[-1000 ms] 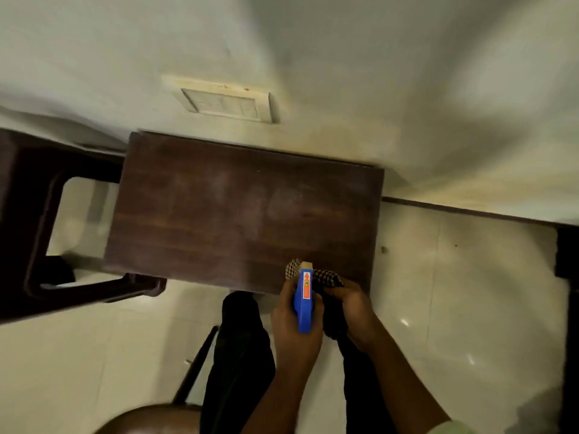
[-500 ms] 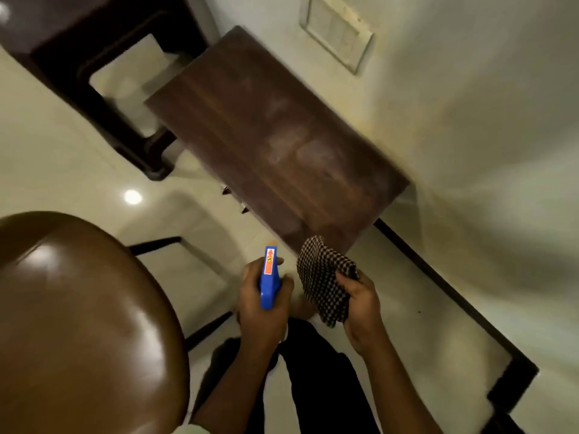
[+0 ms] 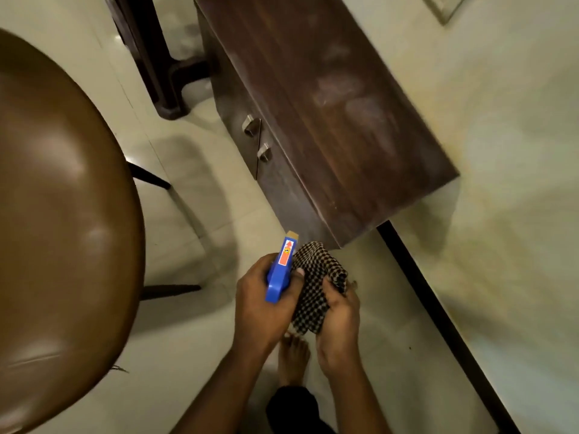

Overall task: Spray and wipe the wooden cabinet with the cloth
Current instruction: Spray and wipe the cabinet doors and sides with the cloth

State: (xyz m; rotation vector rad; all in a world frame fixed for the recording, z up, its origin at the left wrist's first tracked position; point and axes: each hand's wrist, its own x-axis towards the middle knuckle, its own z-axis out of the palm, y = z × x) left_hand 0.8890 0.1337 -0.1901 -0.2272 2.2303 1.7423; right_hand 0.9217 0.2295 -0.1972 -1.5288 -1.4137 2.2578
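Head | left hand [image 3: 260, 303] grips spray bottle [image 3: 279, 270]; right hand [image 3: 340, 311] holds cloth [image 3: 313, 277]

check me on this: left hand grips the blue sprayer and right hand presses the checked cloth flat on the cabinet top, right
Not quite. In the head view the right hand holds the checked cloth bunched in the air, short of the near corner of the cabinet, not flat on its top. The left hand does grip the blue sprayer.

We count one cabinet [image 3: 329, 89], two handles [image 3: 251, 125] [image 3: 264, 151] on its front; near its corner, one sprayer [image 3: 280, 270], one cloth [image 3: 316, 277], two hands [image 3: 260, 305] [image 3: 338, 314]; one stool [image 3: 62, 198].
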